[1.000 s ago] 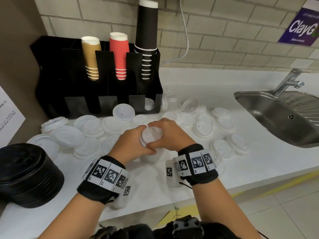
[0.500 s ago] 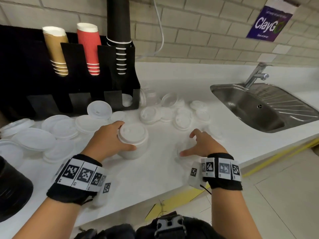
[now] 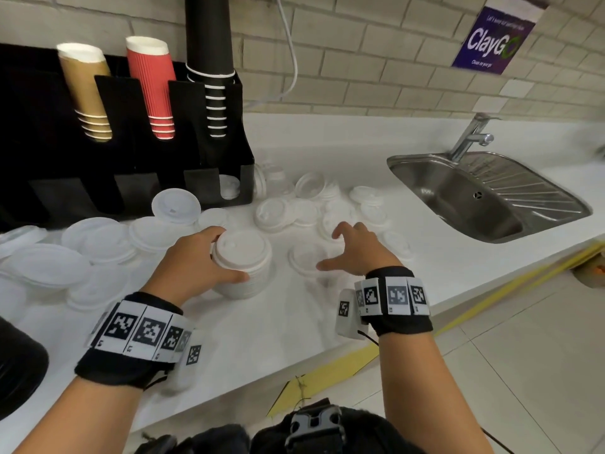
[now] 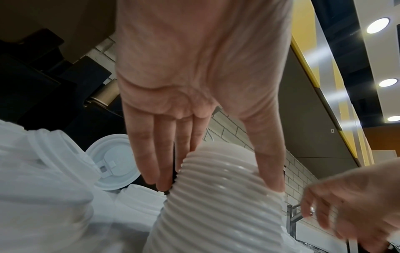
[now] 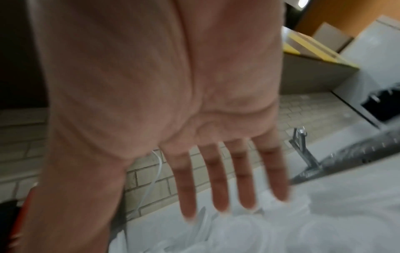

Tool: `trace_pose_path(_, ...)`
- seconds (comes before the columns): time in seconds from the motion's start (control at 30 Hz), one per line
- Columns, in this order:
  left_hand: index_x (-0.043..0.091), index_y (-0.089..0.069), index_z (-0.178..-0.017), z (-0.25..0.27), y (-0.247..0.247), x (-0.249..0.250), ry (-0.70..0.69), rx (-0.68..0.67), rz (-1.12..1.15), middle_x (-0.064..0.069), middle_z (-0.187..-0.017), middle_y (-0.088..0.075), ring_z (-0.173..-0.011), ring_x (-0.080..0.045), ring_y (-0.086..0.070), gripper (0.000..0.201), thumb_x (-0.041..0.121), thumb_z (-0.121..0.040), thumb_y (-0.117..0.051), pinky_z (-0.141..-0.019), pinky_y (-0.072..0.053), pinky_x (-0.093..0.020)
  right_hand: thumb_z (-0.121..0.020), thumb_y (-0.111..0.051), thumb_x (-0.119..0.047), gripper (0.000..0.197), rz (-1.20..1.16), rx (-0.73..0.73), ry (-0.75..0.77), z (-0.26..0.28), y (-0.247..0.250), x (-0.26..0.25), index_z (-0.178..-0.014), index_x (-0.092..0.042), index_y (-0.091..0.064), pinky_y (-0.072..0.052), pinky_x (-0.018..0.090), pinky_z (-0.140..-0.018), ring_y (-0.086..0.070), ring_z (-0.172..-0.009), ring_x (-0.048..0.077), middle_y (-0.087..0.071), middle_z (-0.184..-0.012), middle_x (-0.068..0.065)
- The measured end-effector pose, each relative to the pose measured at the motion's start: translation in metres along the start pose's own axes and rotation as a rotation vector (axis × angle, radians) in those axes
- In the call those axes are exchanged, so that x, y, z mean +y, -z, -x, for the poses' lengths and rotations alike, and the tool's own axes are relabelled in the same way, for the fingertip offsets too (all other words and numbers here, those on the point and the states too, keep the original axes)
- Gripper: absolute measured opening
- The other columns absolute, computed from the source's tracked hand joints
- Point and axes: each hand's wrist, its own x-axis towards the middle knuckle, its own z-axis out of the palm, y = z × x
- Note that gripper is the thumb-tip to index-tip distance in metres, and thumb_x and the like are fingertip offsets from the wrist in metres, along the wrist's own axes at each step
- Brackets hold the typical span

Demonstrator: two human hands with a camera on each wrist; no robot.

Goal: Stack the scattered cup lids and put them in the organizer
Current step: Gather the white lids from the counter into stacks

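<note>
The left hand (image 3: 193, 267) is wrapped around a stack of white lids (image 3: 244, 263) standing on the white tabletop (image 3: 262, 329), thumb on the near side and fingers on the far side (the left wrist view shows the ribbed edges of the stack (image 4: 218, 196) between thumb and fingers). The right hand (image 3: 357, 253) holds nothing; its fingers are spread wide and fairly straight above a single loose lid (image 3: 304, 257) lying just right of the stack, and whether the fingertips touch anything cannot be told, since the right wrist view is blurred.

More loose lids (image 3: 311, 204) lie scattered beyond both hands, and larger ones (image 3: 101, 237) spread out to the left. One lid (image 3: 176, 206) leans against the front of the black organizer (image 3: 137, 172), which stands at the back left of the tabletop and holds upright sleeves of gold cups (image 3: 86, 90), red cups (image 3: 154, 83) and black cups (image 3: 211, 60). Its lower right slot holds a few lids (image 3: 229, 186). A steel sink (image 3: 484, 194) with a tap (image 3: 471, 136) sits to the right.
</note>
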Motion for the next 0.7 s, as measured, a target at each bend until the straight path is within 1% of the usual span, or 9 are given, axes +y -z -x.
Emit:
trace_pose_path(0.1,0.026,-0.058,-0.117,-0.001,0.001,0.001,0.005,-0.004,-0.016,0.006,-0.110,-0.065,-0.101,-0.019,-0.060,0.069,0.032,-0.058,-0.092,-0.087,-0.047,-0.034,-0.067,-0.082,-0.045,0.087,0.185,-0.143,-0.157,0.008,-0.007,0.008,-0.136,-0.018,-0.037,-0.044,0.049,-0.098,-0.034,-0.130,0.032,-0.035,-0.136,0.007)
trace_pose_path(0.2,0.025,-0.058,-0.119,-0.001,0.002,0.001,0.011,-0.009,-0.030,0.005,-0.110,-0.065,-0.101,-0.020,-0.060,0.071,0.034,-0.057,-0.092,-0.087,-0.048,-0.035,-0.066,-0.085,-0.038,0.090,0.192,-0.204,-0.197,0.012,-0.015,0.011,-0.137,-0.019,-0.033,-0.047,0.051,-0.095,-0.041,-0.126,0.035,-0.035,-0.134,0.009)
trace_pose_path(0.27,0.024,-0.057,-0.121,-0.001,0.002,0.002,0.013,-0.012,-0.032,0.005,-0.112,-0.064,-0.102,-0.021,-0.060,0.073,0.034,-0.058,-0.092,-0.088,-0.048,-0.036,-0.069,-0.084,-0.032,0.086,0.188,-0.211,-0.191,0.012,-0.018,0.010,-0.138,-0.019,-0.033,-0.048,0.050,-0.095,-0.044,-0.124,0.036,-0.035,-0.134,0.010)
trace_pose_path(0.33,0.023,-0.057,-0.122,-0.001,0.002,0.002,0.015,-0.013,-0.029,0.005,-0.112,-0.064,-0.102,-0.021,-0.061,0.074,0.034,-0.058,-0.092,-0.088,-0.048,-0.036,-0.072,-0.082,-0.029,0.080,0.187,-0.215,-0.184,0.012,-0.019,0.009,-0.137,-0.019,-0.036,-0.047,0.046,-0.095,-0.044,-0.124,0.035,-0.035,-0.135,0.010)
trace_pose_path(0.43,0.024,-0.058,-0.120,-0.001,0.002,0.002,0.022,-0.012,-0.025,0.004,-0.112,-0.065,-0.102,-0.022,-0.061,0.072,0.035,-0.058,-0.092,-0.089,-0.049,-0.039,-0.074,-0.078,-0.032,0.072,0.169,-0.179,-0.157,0.011,-0.018,0.007,-0.133,-0.021,-0.039,-0.044,0.040,-0.086,-0.043,-0.122,0.032,-0.036,-0.133,0.009)
trace_pose_path(0.5,0.024,-0.058,-0.120,0.001,0.002,0.002,0.024,-0.011,-0.023,0.004,-0.112,-0.065,-0.102,-0.021,-0.061,0.071,0.036,-0.058,-0.092,-0.088,-0.049,-0.037,-0.075,-0.075,-0.037,0.069,0.112,-0.134,-0.112,0.010,-0.013,0.004,-0.132,-0.025,-0.038,-0.043,0.038,-0.084,-0.044,-0.119,0.031,-0.037,-0.130,0.008)
trace_pose_path(0.57,0.025,-0.058,-0.119,0.002,0.002,0.003,0.015,-0.003,-0.035,0.005,-0.112,-0.065,-0.102,-0.021,-0.060,0.070,0.038,-0.058,-0.091,-0.086,-0.048,-0.036,-0.076,-0.073,-0.044,0.068,0.007,-0.110,-0.019,0.009,-0.006,-0.003,-0.132,-0.030,-0.037,-0.044,0.037,-0.086,-0.048,-0.114,0.029,-0.039,-0.125,0.006)
trace_pose_path(0.63,0.024,-0.057,-0.124,0.003,0.002,0.004,0.010,0.010,-0.064,0.004,-0.118,-0.061,-0.108,-0.021,-0.058,0.076,0.041,-0.058,-0.090,-0.091,-0.047,-0.039,-0.077,-0.072,-0.047,0.063,-0.169,-0.108,0.137,0.008,-0.003,-0.016,-0.131,-0.037,-0.039,-0.045,0.033,-0.086,-0.051,-0.111,0.023,-0.043,-0.122,0.004)
trace_pose_path(0.7,0.023,-0.055,-0.131,0.005,0.002,0.006,0.019,0.017,-0.076,0.004,-0.124,-0.058,-0.112,-0.021,-0.056,0.084,0.045,-0.058,-0.089,-0.095,-0.047,-0.042,-0.078,-0.072,-0.044,0.057,-0.348,-0.096,0.293,0.008,-0.008,-0.034,-0.128,-0.041,-0.044,-0.047,0.032,-0.089,-0.051,-0.111,0.018,-0.049,-0.124,0.005)
